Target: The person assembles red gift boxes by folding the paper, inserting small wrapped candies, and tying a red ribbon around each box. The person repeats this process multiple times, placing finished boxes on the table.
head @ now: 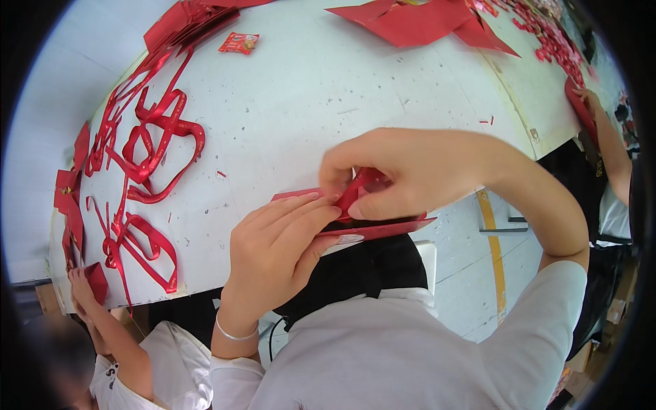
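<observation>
At the table's near edge a red folded paper gift box [382,230] lies in front of me, its long opening facing up. My left hand [284,241] grips the left part of the box, fingers over the far side and thumb at the near side. A pale round sticker [351,238] shows beside that thumb. My right hand [394,171] reaches over the opening, with a red ribbon [353,197] pinched between thumb and fingers. The ribbon's lower end is hidden between my two hands and the box.
Loose printed red ribbons [148,154] spread over the white table [287,92]. Beyond are a small snack packet [239,43], stacked red paper boxes [192,23] and red folded paper [410,23]. Co-workers' hands [82,292] hold red paper at left, and another hand [589,100] works at right.
</observation>
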A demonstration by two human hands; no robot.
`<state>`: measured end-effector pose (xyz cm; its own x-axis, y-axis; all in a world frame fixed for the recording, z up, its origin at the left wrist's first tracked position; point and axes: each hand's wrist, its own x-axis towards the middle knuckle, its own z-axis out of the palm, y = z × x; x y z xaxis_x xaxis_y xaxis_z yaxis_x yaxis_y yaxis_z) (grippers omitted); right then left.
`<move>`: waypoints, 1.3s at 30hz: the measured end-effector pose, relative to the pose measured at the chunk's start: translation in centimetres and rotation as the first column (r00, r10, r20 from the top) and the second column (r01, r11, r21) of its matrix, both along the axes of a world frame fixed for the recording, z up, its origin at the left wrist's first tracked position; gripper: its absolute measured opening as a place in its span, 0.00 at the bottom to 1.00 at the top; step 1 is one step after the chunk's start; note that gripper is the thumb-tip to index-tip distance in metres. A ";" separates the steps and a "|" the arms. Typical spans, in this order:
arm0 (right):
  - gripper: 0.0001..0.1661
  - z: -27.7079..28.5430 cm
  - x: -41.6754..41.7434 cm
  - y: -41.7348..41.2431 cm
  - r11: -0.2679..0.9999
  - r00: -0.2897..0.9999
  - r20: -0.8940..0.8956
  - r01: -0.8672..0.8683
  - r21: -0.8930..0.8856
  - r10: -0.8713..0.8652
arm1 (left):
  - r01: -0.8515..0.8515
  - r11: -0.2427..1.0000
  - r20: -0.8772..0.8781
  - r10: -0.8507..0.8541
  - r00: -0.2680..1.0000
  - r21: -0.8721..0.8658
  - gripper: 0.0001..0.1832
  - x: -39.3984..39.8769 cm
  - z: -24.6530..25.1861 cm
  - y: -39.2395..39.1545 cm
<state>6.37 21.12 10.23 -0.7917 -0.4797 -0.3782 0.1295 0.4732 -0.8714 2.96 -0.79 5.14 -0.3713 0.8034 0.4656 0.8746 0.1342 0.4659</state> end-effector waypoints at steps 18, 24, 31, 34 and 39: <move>0.10 -2.8 1.3 -0.7 0.930 0.417 -0.842 -0.024 0.367 0.343 | -0.064 0.996 0.260 0.077 0.962 -0.058 0.18 -0.3 0.7 0.1; 0.08 -3.0 2.3 -0.2 0.996 0.772 -0.636 -0.062 -0.060 0.010 | -0.027 1.000 0.218 0.023 0.976 0.016 0.18 -0.2 0.5 0.4; 0.07 -1.9 2.4 0.3 0.975 0.810 -0.585 -0.157 -0.158 0.036 | -0.080 0.996 0.241 0.066 0.968 0.047 0.18 0.3 0.1 0.0; 0.10 -1.9 1.0 0.9 0.991 0.696 -0.714 -0.133 -0.028 0.073 | -0.100 0.994 0.296 0.081 0.952 0.049 0.18 0.5 -0.4 -0.4; 0.13 -1.1 0.1 -0.5 0.955 0.690 -0.659 -0.223 0.197 0.297 | -0.057 0.992 0.260 0.027 0.965 0.109 0.18 0.2 -0.8 -0.4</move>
<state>6.47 20.59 9.13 -0.6998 -0.6977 0.1533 -0.6158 0.4804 -0.6245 3.17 -1.14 4.31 -0.5228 0.7313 0.4380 0.7179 0.1006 0.6889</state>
